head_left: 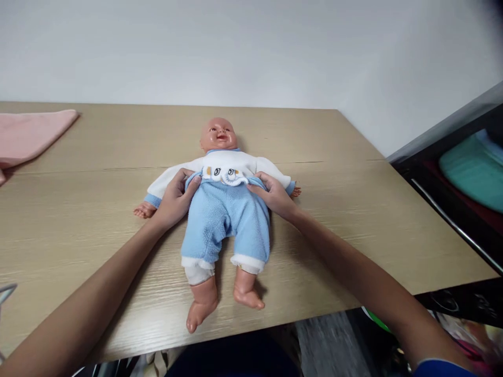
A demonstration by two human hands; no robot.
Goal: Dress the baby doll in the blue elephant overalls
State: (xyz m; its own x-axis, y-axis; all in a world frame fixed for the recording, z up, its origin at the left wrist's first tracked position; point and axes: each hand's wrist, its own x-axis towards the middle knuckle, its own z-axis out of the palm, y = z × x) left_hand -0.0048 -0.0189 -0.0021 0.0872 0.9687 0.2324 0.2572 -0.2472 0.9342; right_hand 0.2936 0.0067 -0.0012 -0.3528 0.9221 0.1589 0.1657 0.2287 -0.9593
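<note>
A baby doll lies on its back on the wooden table, head away from me and bare feet toward me. It wears a white long-sleeved top with blue cuffs and an embroidered animal face. Light blue pants with white leg hems cover its legs to below the knees. My left hand pinches the waist fabric at the doll's left-of-picture side. On the opposite side, my right hand grips the same waist edge. The top's lower hem is bunched up between my hands.
A pink cloth lies at the table's far left. To the right stands a dark rack with a green fabric item. A pale wall rises behind the table.
</note>
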